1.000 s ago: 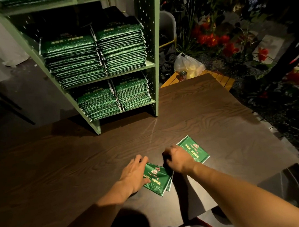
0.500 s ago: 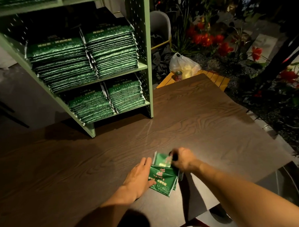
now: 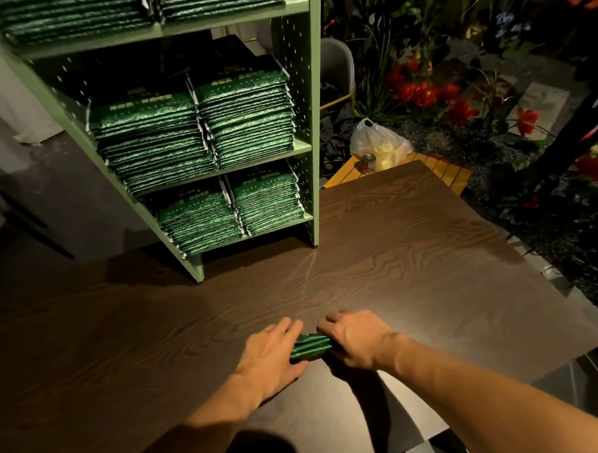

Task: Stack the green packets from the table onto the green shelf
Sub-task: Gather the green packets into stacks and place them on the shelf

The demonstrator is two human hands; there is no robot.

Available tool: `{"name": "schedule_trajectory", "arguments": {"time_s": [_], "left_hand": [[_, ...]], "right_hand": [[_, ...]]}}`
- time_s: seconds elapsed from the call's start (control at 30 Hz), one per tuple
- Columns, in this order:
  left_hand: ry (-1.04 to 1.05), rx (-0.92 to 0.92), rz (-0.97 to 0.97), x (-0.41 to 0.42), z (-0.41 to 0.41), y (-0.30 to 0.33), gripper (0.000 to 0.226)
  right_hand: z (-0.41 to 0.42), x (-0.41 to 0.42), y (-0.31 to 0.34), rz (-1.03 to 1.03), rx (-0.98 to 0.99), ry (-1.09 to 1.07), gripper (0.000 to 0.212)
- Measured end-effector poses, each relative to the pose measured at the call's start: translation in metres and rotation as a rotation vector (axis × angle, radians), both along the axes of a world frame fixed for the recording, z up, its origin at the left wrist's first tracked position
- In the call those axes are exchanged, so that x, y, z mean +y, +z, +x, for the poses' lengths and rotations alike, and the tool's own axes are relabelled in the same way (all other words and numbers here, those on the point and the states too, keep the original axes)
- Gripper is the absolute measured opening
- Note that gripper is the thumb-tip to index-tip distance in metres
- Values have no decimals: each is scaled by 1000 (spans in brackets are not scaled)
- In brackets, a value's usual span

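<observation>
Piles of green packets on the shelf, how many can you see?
6: two on the top level, two on the middle level, two on the bottom level. The frame cuts off anything higher.
</observation>
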State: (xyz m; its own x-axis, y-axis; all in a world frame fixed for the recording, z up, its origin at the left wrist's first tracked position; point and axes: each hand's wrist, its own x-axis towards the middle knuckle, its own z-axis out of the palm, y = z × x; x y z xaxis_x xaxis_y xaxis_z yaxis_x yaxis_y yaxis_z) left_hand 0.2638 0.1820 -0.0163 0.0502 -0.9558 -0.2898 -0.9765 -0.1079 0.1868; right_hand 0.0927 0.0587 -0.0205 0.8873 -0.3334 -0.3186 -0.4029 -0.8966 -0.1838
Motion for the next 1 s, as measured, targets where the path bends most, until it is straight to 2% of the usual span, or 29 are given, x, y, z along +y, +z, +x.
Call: {"name": "schedule_trajectory", "arguments": {"time_s": [0.1,0.23,0.33,0.53,0.77,1.0], "left_hand": [[5,-48,54,4,16,2,58],[69,31,132,3,20,0,45],[105,119,145,-1,13,-2,35],[169,222,159,-14,10,4,32],[135,189,165,-29,27,31,31],[16,75,153,-46,46,96,21]], "right_hand": [[-1,-1,3,-26,-41,-21,38],[-1,-3,1,1,26,-144,41],[2,-6,2,101,51,-190,36],[7,-11,6,247,25,-296,31],[12,-27,41,310,-51,-352,29],[21,-45,88,348,-97,-299,21]]}}
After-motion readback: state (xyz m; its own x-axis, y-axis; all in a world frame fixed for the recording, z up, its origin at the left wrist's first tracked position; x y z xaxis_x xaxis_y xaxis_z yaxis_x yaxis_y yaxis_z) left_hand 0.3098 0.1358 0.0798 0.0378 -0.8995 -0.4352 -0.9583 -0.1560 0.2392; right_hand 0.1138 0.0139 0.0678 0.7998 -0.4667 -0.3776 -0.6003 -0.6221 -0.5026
